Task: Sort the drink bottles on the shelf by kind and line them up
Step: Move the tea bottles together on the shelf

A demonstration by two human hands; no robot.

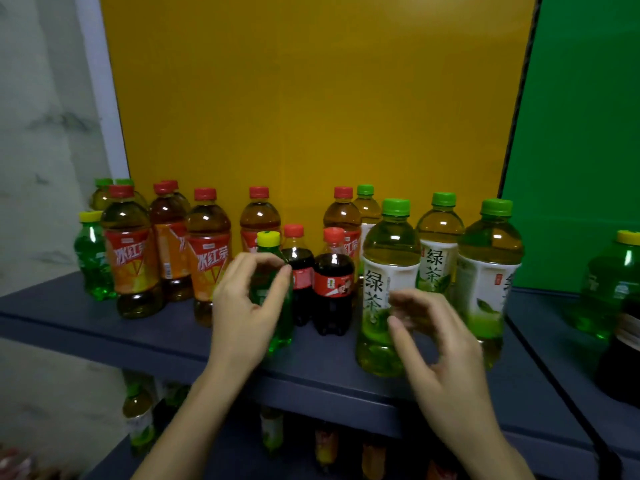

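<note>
A: Where do the drink bottles stand?

B: On a dark blue-grey shelf (114,336) in front of a yellow back panel (311,98). At the left there are tall clear plastic bottles of brown iced tea with red caps and orange labels (133,258). One small green soda bottle with a yellow cap (92,258) stands at the far left, just beside them.

A: And the middle?

B: A second small green plastic soda bottle with a yellow cap (273,292) stands near the front edge. Just right of it are two small dark cola bottles with red caps and red labels (333,285), side by side and touching or nearly so.

A: The right side?

B: Tall clear bottles of pale green tea with green caps and white labels (388,282), three in front and one further back. Beyond a black divider, against a green panel (581,133), another green soda bottle with a yellow cap (613,285) stands at the frame's edge.

A: What are the hands doing?

B: The left hand (247,306) curls around the middle green soda bottle, thumb and fingers partly spread; it is blurred, so I cannot tell whether it actually presses the bottle. The right hand (440,344) hangs in front of the nearest green tea bottle, fingers loosely bent and apart, gripping nothing that I can see.

A: Anything below?

B: A lower shelf (114,459) with more bottles, too dim to tell apart.
</note>
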